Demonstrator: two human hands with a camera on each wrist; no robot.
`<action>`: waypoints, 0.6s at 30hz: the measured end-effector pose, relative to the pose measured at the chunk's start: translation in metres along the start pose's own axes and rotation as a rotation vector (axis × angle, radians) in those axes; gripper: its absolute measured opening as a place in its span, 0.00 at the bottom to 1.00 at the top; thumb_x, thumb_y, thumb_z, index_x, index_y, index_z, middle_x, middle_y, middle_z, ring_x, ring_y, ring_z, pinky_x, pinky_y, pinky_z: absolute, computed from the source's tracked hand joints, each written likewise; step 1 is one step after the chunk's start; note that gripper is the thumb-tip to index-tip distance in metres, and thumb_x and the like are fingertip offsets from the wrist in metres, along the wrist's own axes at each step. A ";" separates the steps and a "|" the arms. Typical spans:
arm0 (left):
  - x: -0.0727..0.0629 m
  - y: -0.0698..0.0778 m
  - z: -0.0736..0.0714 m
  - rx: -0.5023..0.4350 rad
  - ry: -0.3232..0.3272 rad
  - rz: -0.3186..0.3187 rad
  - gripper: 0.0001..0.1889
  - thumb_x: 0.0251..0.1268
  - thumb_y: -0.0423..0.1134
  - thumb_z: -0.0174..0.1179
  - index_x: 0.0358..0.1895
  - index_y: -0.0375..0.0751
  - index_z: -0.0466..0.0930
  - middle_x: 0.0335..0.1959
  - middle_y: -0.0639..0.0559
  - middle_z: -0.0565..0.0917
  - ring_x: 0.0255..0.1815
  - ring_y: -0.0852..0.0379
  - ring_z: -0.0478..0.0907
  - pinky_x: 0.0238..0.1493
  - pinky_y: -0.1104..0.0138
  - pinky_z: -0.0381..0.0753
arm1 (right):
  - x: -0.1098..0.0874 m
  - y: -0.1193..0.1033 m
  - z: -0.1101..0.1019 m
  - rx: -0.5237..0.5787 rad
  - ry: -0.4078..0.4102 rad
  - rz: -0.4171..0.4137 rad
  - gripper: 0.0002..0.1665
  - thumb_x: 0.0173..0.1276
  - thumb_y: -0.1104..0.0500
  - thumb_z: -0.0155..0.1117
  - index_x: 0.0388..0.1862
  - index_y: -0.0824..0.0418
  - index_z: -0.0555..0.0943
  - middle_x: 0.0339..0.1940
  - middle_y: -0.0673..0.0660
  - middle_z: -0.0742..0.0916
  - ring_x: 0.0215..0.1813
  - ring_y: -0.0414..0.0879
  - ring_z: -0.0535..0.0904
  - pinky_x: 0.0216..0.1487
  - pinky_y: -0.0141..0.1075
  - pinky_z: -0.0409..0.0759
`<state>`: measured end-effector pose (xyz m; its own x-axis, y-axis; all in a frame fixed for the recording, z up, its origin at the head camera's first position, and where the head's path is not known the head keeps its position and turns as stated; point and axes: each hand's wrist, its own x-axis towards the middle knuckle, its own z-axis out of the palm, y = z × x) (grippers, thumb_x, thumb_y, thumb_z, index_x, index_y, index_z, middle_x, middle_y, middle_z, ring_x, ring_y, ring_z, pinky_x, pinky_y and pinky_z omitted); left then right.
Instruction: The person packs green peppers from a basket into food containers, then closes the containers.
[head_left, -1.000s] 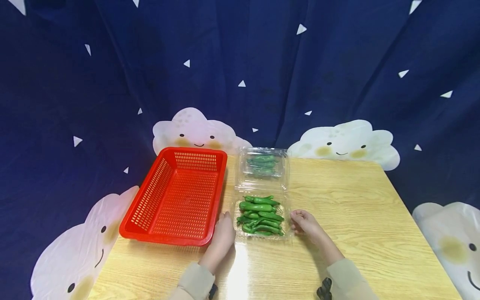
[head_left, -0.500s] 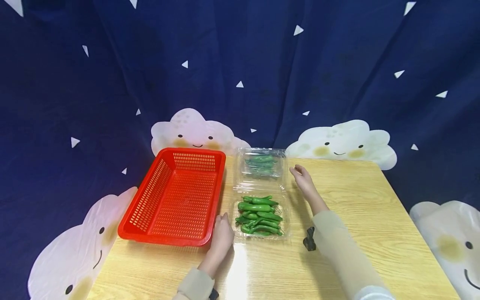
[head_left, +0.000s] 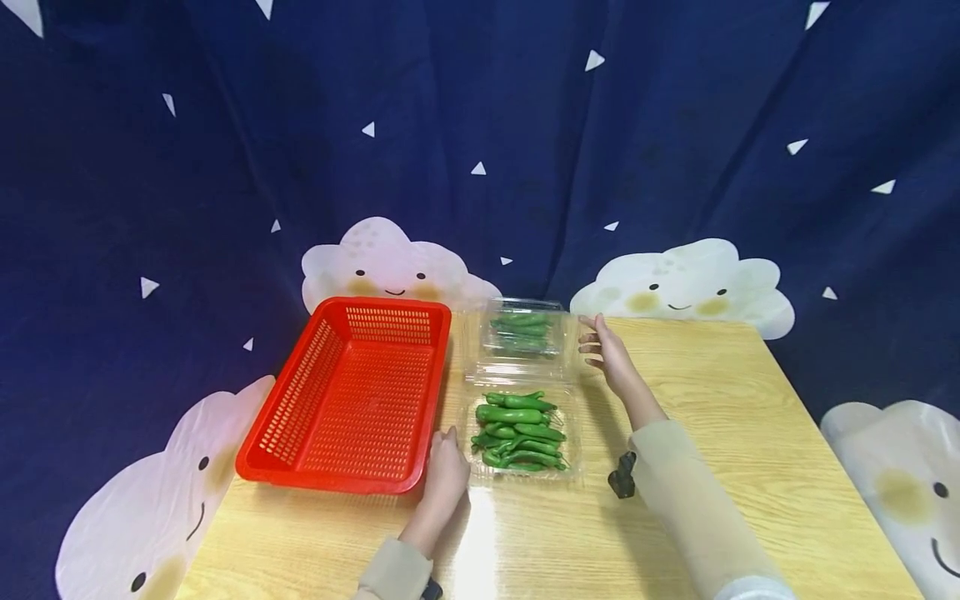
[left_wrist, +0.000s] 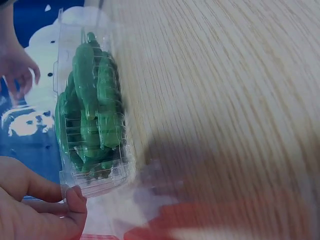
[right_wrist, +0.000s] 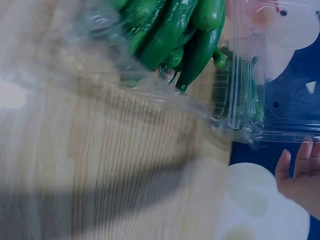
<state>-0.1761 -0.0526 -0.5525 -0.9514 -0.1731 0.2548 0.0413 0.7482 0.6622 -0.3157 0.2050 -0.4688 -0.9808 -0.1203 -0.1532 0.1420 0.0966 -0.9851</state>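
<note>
A clear plastic clamshell box (head_left: 573, 462) stands unfolded on the table, its base filled with several green peppers (head_left: 521, 417). Its transparent lid (head_left: 506, 368) leans up at the far side. More green peppers (head_left: 522, 321) show through the lid; what holds them is hard to make out. My left hand (head_left: 447, 467) is at the base's left side; in the left wrist view its thumb and finger pinch the rim (left_wrist: 64, 192). My right hand (head_left: 612, 354) is at the lid's right edge with fingers extended and spread, the fingertips touching or very near the plastic (right_wrist: 290, 135).
A red plastic basket (head_left: 330, 483) with slatted walls stands left of the box, close to my left hand. The wooden table (head_left: 735, 450) extends to the right. A dark blue curtain (head_left: 480, 100) with clouds hangs behind the table.
My right hand has moved from the base's right side up to the lid's far right edge. The lid has risen slightly since half a second ago. My left hand has stayed put.
</note>
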 end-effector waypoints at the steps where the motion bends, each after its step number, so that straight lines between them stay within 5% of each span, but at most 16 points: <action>1: 0.000 0.000 0.000 -0.006 0.003 -0.002 0.15 0.50 0.18 0.50 0.44 0.17 0.74 0.31 0.32 0.73 0.32 0.36 0.76 0.36 0.52 0.78 | -0.009 -0.002 0.000 -0.011 -0.022 -0.005 0.40 0.71 0.37 0.26 0.69 0.64 0.58 0.39 0.51 0.72 0.43 0.46 0.69 0.46 0.42 0.65; 5: -0.002 -0.001 0.001 -0.029 0.024 -0.002 0.14 0.51 0.18 0.50 0.44 0.17 0.74 0.29 0.33 0.73 0.31 0.36 0.76 0.35 0.51 0.78 | -0.042 0.003 0.005 -0.060 -0.039 -0.035 0.39 0.72 0.39 0.30 0.63 0.69 0.64 0.39 0.47 0.74 0.45 0.44 0.69 0.52 0.46 0.65; 9: -0.003 -0.003 0.002 -0.064 0.032 -0.010 0.14 0.54 0.19 0.50 0.45 0.17 0.74 0.30 0.32 0.73 0.32 0.36 0.76 0.37 0.51 0.78 | -0.067 0.035 0.011 -0.069 -0.002 -0.089 0.32 0.72 0.45 0.41 0.58 0.72 0.66 0.51 0.56 0.75 0.55 0.50 0.68 0.61 0.53 0.60; 13: -0.004 -0.007 0.004 -0.122 0.015 -0.024 0.15 0.56 0.20 0.50 0.48 0.15 0.72 0.34 0.31 0.74 0.36 0.35 0.76 0.41 0.51 0.77 | -0.091 0.070 0.021 -0.079 0.005 -0.103 0.28 0.71 0.51 0.48 0.62 0.68 0.62 0.65 0.64 0.64 0.69 0.58 0.54 0.67 0.56 0.49; 18: -0.010 -0.013 0.005 -0.295 0.014 -0.079 0.16 0.60 0.20 0.47 0.51 0.17 0.70 0.39 0.30 0.76 0.42 0.36 0.76 0.47 0.51 0.75 | -0.111 0.098 0.031 -0.055 0.001 -0.062 0.33 0.70 0.53 0.50 0.69 0.60 0.52 0.72 0.64 0.50 0.71 0.64 0.45 0.65 0.60 0.47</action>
<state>-0.1690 -0.0573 -0.5673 -0.9511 -0.2335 0.2024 0.0559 0.5143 0.8558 -0.1890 0.1975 -0.5504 -0.9876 -0.1271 -0.0916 0.0731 0.1434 -0.9870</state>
